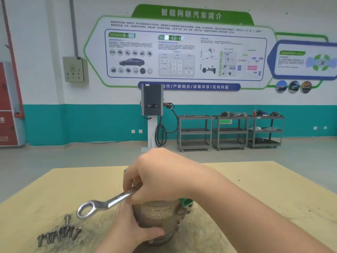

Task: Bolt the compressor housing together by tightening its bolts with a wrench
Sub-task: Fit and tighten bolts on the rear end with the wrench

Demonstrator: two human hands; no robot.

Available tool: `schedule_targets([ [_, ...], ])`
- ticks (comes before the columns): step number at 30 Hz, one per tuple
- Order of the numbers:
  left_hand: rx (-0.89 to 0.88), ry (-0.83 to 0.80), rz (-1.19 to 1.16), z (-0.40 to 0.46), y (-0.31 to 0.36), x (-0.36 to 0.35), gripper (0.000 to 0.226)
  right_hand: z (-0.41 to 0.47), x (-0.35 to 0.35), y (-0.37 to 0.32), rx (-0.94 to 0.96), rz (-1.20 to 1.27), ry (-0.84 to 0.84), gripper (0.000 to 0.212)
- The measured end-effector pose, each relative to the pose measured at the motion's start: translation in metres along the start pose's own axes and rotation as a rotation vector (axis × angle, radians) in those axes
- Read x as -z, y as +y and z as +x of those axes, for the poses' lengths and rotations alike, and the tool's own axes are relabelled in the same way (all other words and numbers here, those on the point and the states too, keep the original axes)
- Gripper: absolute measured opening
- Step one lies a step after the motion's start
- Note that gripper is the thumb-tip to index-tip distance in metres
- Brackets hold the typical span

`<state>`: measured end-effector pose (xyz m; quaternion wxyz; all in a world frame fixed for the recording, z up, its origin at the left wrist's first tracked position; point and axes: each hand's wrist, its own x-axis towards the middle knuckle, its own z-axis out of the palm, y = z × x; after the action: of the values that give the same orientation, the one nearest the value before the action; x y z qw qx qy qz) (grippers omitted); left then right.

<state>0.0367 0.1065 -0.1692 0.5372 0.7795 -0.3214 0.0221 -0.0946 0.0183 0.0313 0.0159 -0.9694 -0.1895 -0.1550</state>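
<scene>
The grey metal compressor housing point(158, 216) stands upright on the wooden table point(255, 189), with a printed label on its side and a green cap at its right. My left hand point(131, 227) grips its lower left side. My right hand point(160, 178) sits over the top of the housing and grips one end of a silver wrench point(107, 202). The wrench's ring end sticks out to the left, above the table. The top of the housing and its bolts are hidden under my right hand.
Several loose bolts point(58, 232) lie on a dirty patch of table at the front left. Beyond the table are a charging post point(152, 106) and three grey trolleys point(229, 132) along the teal-and-white wall.
</scene>
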Motion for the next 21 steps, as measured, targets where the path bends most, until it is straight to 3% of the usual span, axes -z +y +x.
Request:
schedule_targets([
  [3, -0.100, 0.003, -0.040, 0.003, -0.003, 0.001, 0.135, 0.036, 0.008, 0.008, -0.100, 0.056, -0.148, 0.017],
  [8, -0.092, -0.029, -0.070, 0.000, 0.010, 0.005, 0.118, 0.069, 0.013, 0.046, -0.486, 0.373, -0.181, 0.020],
  [10, -0.096, -0.036, -0.082, -0.003, 0.011, 0.006, 0.114, 0.062, 0.012, 0.068, -0.719, 0.652, -0.059, 0.013],
  [13, -0.083, -0.026, -0.078, -0.005, 0.010, 0.006, 0.107, 0.030, 0.008, 0.090, -0.977, 1.259, 0.114, 0.009],
  [15, -0.080, 0.005, -0.095, -0.006, 0.009, 0.007, 0.106, 0.003, 0.002, 0.095, -0.995, 1.671, 0.293, 0.009],
  [17, -0.076, 0.019, -0.102, -0.007, 0.010, 0.007, 0.105, -0.026, -0.008, 0.088, -0.895, 1.939, 0.528, 0.012],
  [19, -0.073, 0.025, -0.109, -0.008, 0.009, 0.008, 0.104, -0.050, -0.024, 0.072, -0.739, 1.973, 0.797, 0.013],
  [21, -0.073, 0.022, -0.106, -0.008, 0.008, 0.008, 0.104, -0.070, -0.046, 0.050, -0.597, 1.743, 0.987, 0.013],
])
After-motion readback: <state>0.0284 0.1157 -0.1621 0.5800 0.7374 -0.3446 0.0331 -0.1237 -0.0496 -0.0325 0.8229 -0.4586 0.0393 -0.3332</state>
